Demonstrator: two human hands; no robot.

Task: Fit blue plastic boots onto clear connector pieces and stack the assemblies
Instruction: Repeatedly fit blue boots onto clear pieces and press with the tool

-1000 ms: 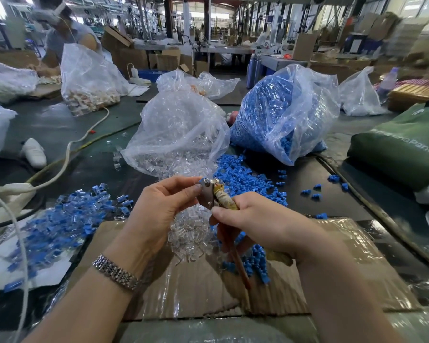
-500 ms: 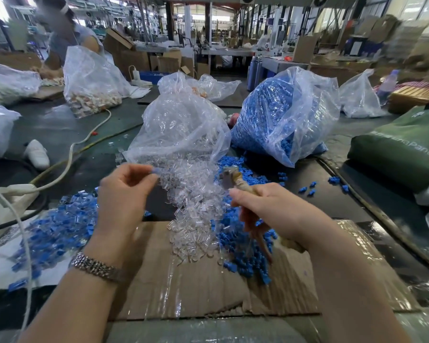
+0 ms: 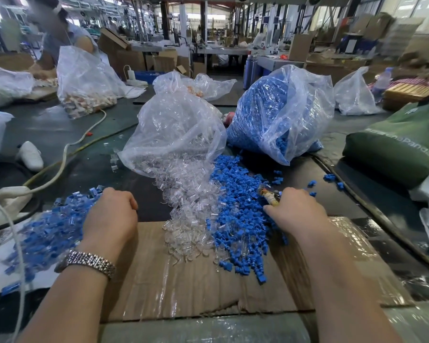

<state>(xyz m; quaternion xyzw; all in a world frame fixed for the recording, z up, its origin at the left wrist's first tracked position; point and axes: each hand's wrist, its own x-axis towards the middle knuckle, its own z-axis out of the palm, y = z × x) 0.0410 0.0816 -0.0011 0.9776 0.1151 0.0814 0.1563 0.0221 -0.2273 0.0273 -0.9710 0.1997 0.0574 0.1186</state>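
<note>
Loose clear connector pieces (image 3: 189,211) spill from a clear bag (image 3: 176,125) down the middle of the table. Right beside them lies a heap of blue boots (image 3: 235,191) below its own bag (image 3: 280,110). At the left is a pile of finished blue-and-clear assemblies (image 3: 47,231). My left hand (image 3: 110,214) sits at that pile's right edge, palm down, its fingertips hidden under the knuckles. My right hand (image 3: 294,211) hovers over the blue boots and grips a small tool with a tape-wrapped handle (image 3: 269,195).
Taped cardboard (image 3: 183,280) covers the near table. A white cable (image 3: 65,154) runs along the left. A green bag (image 3: 396,144) sits at the right, with more plastic bags behind. Another person (image 3: 60,35) works at the far left.
My hands have parted: the left one swung left and down to the assemblies pile, and the right one dropped with the tool onto the blue boots.
</note>
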